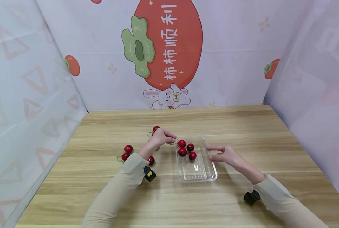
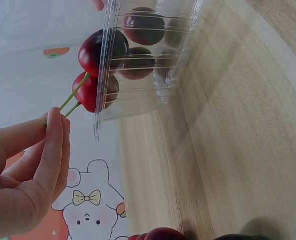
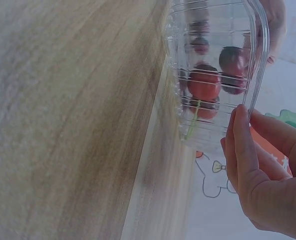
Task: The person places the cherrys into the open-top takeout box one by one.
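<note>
My left hand [image 1: 161, 137] pinches the thin green stems of a pair of dark red cherries [image 2: 90, 95]. The pair hangs at the left rim of a clear plastic box [image 1: 198, 181], partly over the inside. Two more cherries [image 1: 192, 155] lie in the box, with a green stem showing through its wall in the right wrist view. At the box's right side my right hand [image 1: 225, 155] holds the rim between thumb and fingers [image 3: 245, 145].
Left of the box, on the wooden table [image 1: 101, 186], lie more cherries [image 1: 128, 148], some partly hidden by the left arm. One cherry [image 1: 156, 128] sits behind the left hand. Printed cloth walls [image 1: 232, 79] stand around the table.
</note>
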`<state>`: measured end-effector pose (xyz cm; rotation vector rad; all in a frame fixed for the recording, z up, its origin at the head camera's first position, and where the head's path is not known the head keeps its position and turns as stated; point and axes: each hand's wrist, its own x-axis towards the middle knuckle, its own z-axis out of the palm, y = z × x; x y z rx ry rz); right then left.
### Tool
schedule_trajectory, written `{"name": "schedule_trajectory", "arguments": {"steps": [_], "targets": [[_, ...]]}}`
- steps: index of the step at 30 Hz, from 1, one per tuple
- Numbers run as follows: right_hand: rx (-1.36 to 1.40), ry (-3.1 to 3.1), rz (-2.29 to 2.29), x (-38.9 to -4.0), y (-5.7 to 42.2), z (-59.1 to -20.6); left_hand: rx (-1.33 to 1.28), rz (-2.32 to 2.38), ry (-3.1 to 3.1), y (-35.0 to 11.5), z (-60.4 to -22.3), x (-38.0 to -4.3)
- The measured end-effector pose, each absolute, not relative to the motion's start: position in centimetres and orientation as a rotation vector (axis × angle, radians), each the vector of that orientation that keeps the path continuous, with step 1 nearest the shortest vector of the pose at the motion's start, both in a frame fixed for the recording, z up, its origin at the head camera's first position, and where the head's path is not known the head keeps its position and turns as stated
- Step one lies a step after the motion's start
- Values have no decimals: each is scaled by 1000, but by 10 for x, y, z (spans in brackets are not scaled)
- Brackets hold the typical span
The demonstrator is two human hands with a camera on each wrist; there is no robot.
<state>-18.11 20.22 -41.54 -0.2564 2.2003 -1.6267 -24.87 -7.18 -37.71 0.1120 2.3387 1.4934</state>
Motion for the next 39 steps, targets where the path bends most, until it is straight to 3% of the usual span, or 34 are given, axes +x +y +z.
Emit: {"name": "schedule_trajectory", "arguments": {"steps": [39], "targets": [[-272, 2187, -1663, -181, 202, -419, 281, 1376, 2351, -62, -388, -244]]}}
